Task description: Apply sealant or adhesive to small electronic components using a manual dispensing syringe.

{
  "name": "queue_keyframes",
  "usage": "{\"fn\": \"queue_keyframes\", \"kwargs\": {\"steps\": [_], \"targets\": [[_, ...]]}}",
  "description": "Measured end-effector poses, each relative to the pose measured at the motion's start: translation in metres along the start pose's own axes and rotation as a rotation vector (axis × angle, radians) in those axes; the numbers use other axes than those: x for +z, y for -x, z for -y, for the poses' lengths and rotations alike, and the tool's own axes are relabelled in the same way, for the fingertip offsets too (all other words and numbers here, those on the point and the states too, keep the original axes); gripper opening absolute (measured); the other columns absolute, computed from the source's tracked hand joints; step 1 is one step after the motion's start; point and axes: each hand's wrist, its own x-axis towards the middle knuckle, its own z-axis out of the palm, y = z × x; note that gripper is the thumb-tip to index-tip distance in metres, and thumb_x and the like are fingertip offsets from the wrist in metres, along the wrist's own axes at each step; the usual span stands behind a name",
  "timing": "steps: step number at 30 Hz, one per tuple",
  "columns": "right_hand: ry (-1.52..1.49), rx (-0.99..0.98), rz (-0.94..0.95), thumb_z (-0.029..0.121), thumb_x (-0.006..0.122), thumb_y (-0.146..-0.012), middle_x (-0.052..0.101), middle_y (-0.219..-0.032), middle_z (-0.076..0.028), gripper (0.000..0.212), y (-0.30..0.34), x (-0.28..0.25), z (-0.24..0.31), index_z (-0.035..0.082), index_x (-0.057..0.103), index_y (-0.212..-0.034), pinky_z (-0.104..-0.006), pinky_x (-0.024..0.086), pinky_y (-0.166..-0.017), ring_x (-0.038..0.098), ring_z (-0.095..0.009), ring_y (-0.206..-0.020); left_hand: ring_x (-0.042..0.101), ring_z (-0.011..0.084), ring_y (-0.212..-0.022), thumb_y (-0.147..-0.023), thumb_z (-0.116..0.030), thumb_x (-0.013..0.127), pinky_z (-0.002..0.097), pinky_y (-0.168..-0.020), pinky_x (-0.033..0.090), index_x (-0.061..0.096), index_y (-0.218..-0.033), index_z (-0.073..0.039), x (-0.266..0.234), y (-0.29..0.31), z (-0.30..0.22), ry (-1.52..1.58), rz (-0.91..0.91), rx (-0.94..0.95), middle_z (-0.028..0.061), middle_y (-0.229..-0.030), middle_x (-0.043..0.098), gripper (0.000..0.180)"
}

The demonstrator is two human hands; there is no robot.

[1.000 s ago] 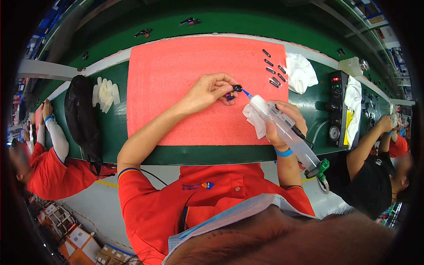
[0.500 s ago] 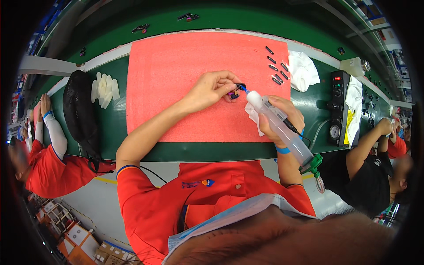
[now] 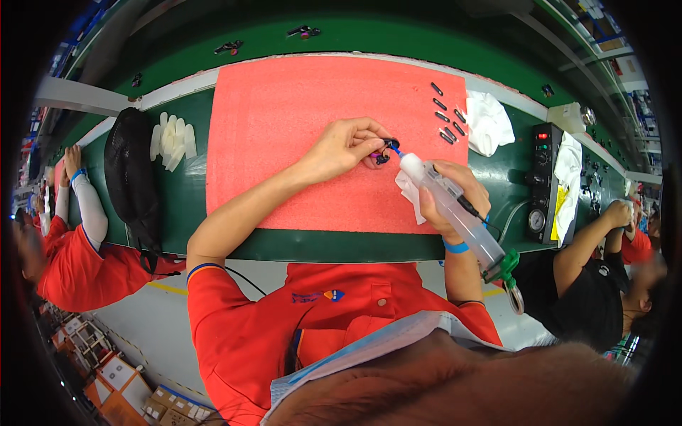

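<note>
In the head view, the left hand (image 3: 352, 145) is near the middle of the frame, its fingers pinched narrow on a small dark part (image 3: 384, 153) with purple bits. That part is just above the centre of the frame, over a pink mat (image 3: 284, 106) that covers much of the green surface (image 3: 320, 247). The right hand (image 3: 455, 195), right of centre, has its fingers wrapped round a translucent syringe (image 3: 474, 233), which slants from the part down to a green cap (image 3: 503, 267) at its lower-right end. The syringe's blue nozzle (image 3: 398, 151) points at the part; whether the two touch is too small to tell. A blue wristband (image 3: 455, 247) circles the right wrist.

A white tissue (image 3: 408, 190) lies beside the syringe, left of the right hand. Several short black pieces (image 3: 440, 116) lie at the mat's upper right, with a crumpled white cloth (image 3: 491, 126) just beside them. Farther right stands a black control box (image 3: 541, 177) with a red display and a round gauge, another white cloth (image 3: 568, 167) draped along it. On the left side of the frame, pale finger-shaped pieces (image 3: 170, 142) lie near a black bag (image 3: 129, 170).
</note>
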Motion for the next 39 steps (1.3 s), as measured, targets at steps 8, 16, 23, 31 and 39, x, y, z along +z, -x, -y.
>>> {"fn": "queue_keyframes", "kwargs": {"steps": [8, 16, 23, 31, 39], "targets": [[-0.145, -0.058, -0.262, 0.021, 0.067, -0.066, 0.057, -0.085, -0.018, 0.046, 0.016, -0.002, -0.010, 0.002, 0.042, -0.100, -0.0317, 0.048, -0.066, 0.058, -0.026, -0.075, 0.059, 0.0133, -0.072, -0.075, -0.001, 0.055, 0.0229, -0.061, 0.050, 0.055, -0.089, 0.004, 0.006, 0.007, -0.003, -0.384, -0.315, 0.317, 0.0096, -0.078, 0.060, 0.015], [-0.113, -0.042, -0.281, 0.025, 0.067, -0.067, 0.056, -0.087, -0.018, 0.046, 0.012, -0.001, -0.010, 0.002, 0.042, -0.099, -0.0321, 0.047, -0.068, 0.057, -0.026, -0.078, 0.061, 0.0140, -0.071, -0.071, 0.000, 0.059, 0.0233, -0.062, 0.050, 0.058, -0.084, 0.003, 0.007, 0.007, -0.004, -0.555, -0.346, 0.471, 0.0088, -0.078, 0.062, 0.014], [-0.102, -0.025, -0.282, 0.024, 0.067, -0.067, 0.056, -0.087, -0.018, 0.046, 0.013, -0.002, -0.009, 0.003, 0.042, -0.099, -0.0325, 0.047, -0.068, 0.058, -0.027, -0.079, 0.060, 0.0126, -0.072, -0.071, 0.000, 0.060, 0.0234, -0.064, 0.050, 0.058, -0.085, 0.003, 0.008, 0.007, -0.005, -0.464, -0.352, 0.343, 0.0087, -0.080, 0.061, 0.015], [-0.060, 0.026, -0.231, 0.030, 0.061, -0.072, 0.051, -0.095, -0.020, 0.048, 0.016, -0.005, -0.006, 0.003, 0.037, -0.104, -0.0316, 0.042, -0.074, 0.052, -0.024, -0.085, 0.059, 0.0132, -0.073, -0.077, -0.005, 0.056, 0.0236, -0.067, 0.049, 0.055, -0.092, 0.004, -0.001, 0.003, -0.005, 0.031, -0.209, 0.080, 0.0098, -0.083, 0.060, 0.018], [-0.056, 0.025, -0.226, 0.029, 0.061, -0.072, 0.051, -0.094, -0.019, 0.048, 0.014, -0.005, -0.004, 0.002, 0.038, -0.103, -0.0306, 0.041, -0.073, 0.052, -0.023, -0.084, 0.057, 0.0134, -0.072, -0.082, -0.014, 0.050, 0.0243, -0.066, 0.050, 0.053, -0.097, 0.003, -0.015, 0.000, -0.008, 0.357, -0.123, -0.064, 0.0095, -0.086, 0.058, 0.022]]}}
